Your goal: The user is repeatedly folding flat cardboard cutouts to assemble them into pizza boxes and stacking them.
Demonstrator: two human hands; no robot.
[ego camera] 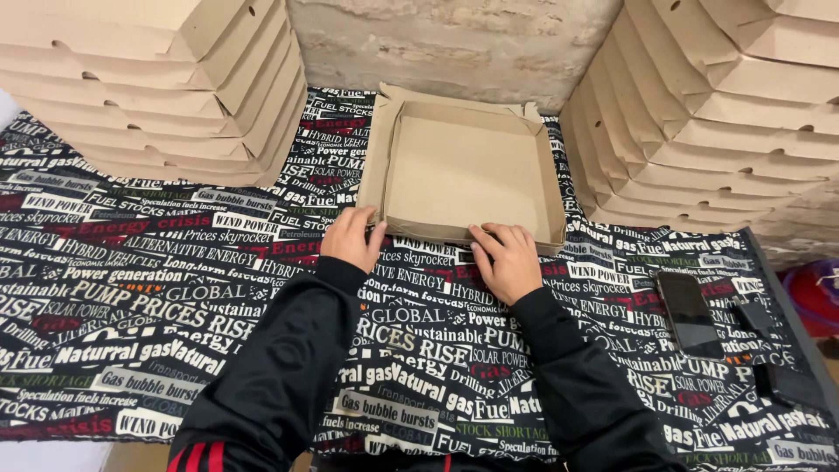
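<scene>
Brown cardboard box [461, 171] lies open; my left hand [352, 237] and right hand [505, 260] press flat on its near wall, gripping nothing. Box stacks [157, 87] flank it.

At twelve o'clock I face a rough grey plaster wall [454, 39]. My tabletop [131, 288] wears a black cloth printed with white, red and green lettering, under soft, even light.
</scene>
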